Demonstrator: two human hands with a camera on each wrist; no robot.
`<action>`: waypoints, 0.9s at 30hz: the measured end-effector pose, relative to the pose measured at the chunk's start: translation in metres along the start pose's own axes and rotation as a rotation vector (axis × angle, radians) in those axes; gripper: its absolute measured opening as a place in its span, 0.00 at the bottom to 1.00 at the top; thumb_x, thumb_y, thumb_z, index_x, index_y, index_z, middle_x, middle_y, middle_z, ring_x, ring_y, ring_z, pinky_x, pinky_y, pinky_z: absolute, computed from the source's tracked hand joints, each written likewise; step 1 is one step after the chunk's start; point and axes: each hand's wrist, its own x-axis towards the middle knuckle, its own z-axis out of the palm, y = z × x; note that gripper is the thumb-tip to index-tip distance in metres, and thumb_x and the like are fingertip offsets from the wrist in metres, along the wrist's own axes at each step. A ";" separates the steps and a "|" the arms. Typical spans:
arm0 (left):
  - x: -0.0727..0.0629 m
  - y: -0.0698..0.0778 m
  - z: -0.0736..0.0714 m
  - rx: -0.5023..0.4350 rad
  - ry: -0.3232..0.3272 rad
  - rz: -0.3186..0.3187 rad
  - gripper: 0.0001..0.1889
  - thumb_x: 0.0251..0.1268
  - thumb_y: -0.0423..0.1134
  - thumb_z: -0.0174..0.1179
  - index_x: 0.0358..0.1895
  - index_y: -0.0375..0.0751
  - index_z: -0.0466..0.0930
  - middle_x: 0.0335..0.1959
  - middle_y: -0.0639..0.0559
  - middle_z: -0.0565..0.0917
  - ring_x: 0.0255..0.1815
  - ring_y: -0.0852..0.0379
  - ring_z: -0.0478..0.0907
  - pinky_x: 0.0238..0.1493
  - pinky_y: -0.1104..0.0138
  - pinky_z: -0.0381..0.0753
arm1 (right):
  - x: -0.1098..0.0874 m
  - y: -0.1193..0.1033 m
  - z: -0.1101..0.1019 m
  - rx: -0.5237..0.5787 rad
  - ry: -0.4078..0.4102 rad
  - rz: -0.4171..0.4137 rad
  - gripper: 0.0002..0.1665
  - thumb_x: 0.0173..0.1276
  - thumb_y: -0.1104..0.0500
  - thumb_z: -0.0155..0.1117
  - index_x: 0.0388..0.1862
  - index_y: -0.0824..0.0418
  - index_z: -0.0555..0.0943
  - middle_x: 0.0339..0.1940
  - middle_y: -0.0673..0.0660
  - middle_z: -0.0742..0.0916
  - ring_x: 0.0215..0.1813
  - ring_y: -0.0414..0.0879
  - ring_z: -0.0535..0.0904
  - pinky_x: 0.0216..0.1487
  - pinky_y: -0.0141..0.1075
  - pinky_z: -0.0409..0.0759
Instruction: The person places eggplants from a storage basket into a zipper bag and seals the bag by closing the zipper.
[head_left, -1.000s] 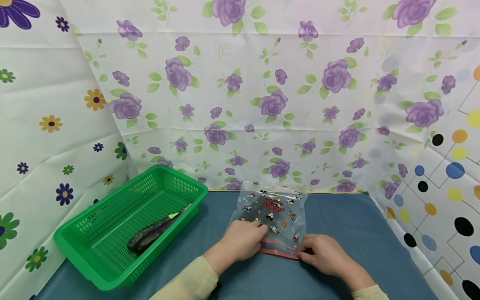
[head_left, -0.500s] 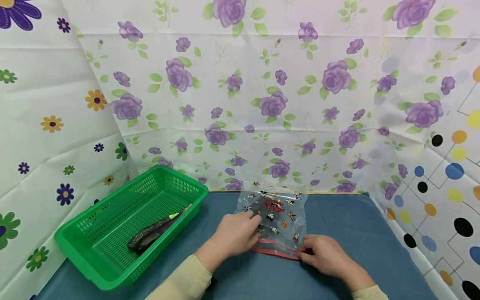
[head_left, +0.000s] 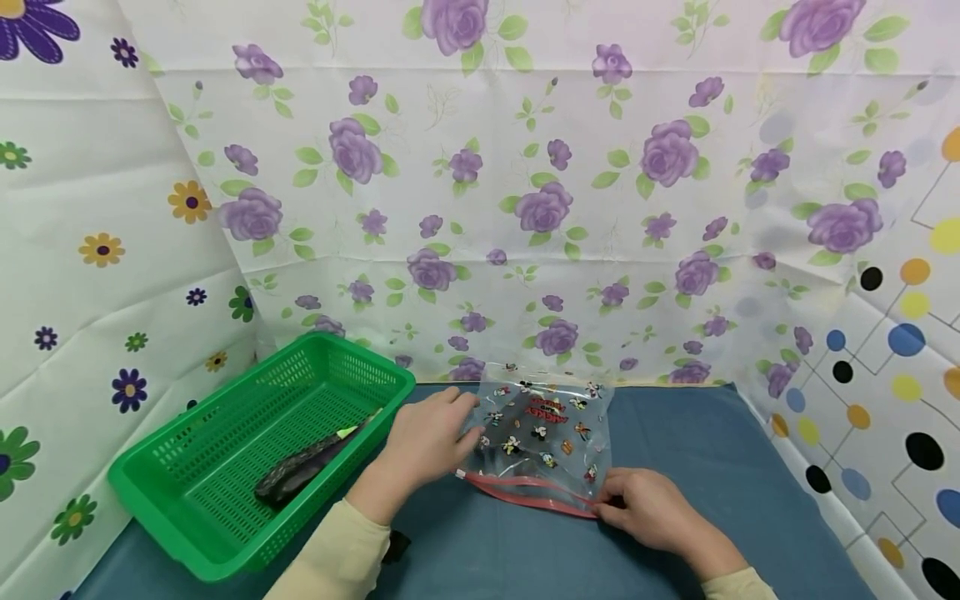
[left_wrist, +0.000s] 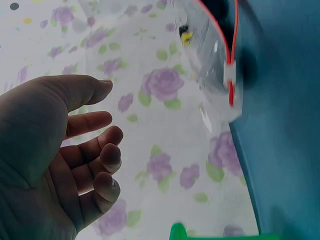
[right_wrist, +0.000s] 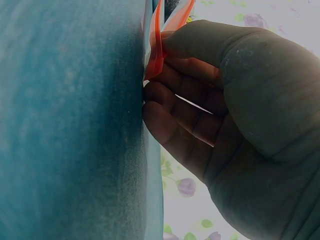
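A clear zip bag [head_left: 555,442] printed with small cartoon figures lies on the blue cloth, its red zip edge facing me. Something dark shows through the plastic. My right hand [head_left: 648,510] pinches the right end of the red edge between thumb and fingers, also plain in the right wrist view [right_wrist: 215,100]. My left hand [head_left: 427,437] hovers at the bag's left side, fingers loosely bent and holding nothing. In the left wrist view a white slider [left_wrist: 229,73] sits on the red zip, apart from that hand, and the two zip strips gape beyond it.
On the left stands a green plastic basket [head_left: 172,442] with a dark purple eggplant [head_left: 300,475] inside. Flowered sheets [head_left: 450,208] rise behind and at the left, a dotted sheet [head_left: 892,400] at the right. Blue cloth [head_left: 675,433] covers the table.
My left hand has drawn back from the bag's middle toward the left, uncovering the left end of the red zip and its slider. My right hand keeps its pinch in the same place.
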 end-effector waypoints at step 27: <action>-0.009 -0.051 -0.047 -0.030 -0.088 -0.312 0.23 0.76 0.51 0.75 0.65 0.43 0.87 0.49 0.47 0.88 0.33 0.54 0.84 0.24 0.60 0.77 | 0.000 0.002 0.001 -0.019 0.003 -0.009 0.11 0.76 0.54 0.78 0.33 0.37 0.90 0.33 0.30 0.81 0.31 0.27 0.74 0.34 0.35 0.77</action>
